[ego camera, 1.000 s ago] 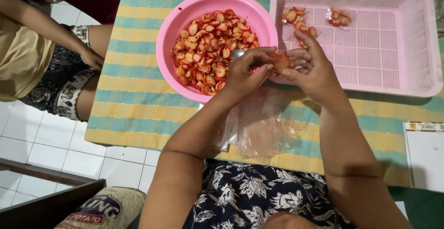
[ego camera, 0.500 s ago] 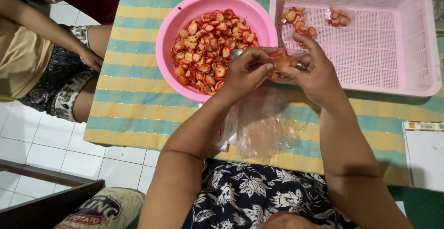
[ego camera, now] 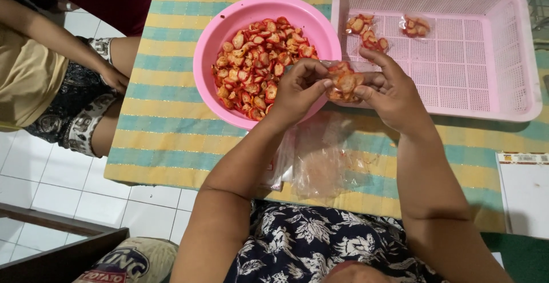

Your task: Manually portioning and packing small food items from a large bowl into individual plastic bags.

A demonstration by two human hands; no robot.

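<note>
- A white tiled floor [ego camera: 51,186] lies to the left of a worktop [ego camera: 171,111] covered in a yellow and green striped cloth; another person's arm [ego camera: 63,43] shows at the far left.
- Nearest the body, loose clear bags [ego camera: 320,157] lie flat on the cloth.
- Above them the left hand [ego camera: 297,88] and right hand [ego camera: 389,91] meet, fingertips of both pinched on a small packet [ego camera: 344,82] between them, held over the gap between bowl and basket.
- The packet looks light, with slippery film round brittle chips; best held at the film's edge, not squeezed.
- It is clear film over red-orange rounds.
- Behind it, a pink bowl [ego camera: 211,60] heaped with the same chips.
- Farthest right, a pink basket [ego camera: 514,54] with two packets [ego camera: 366,28] in it.
</note>
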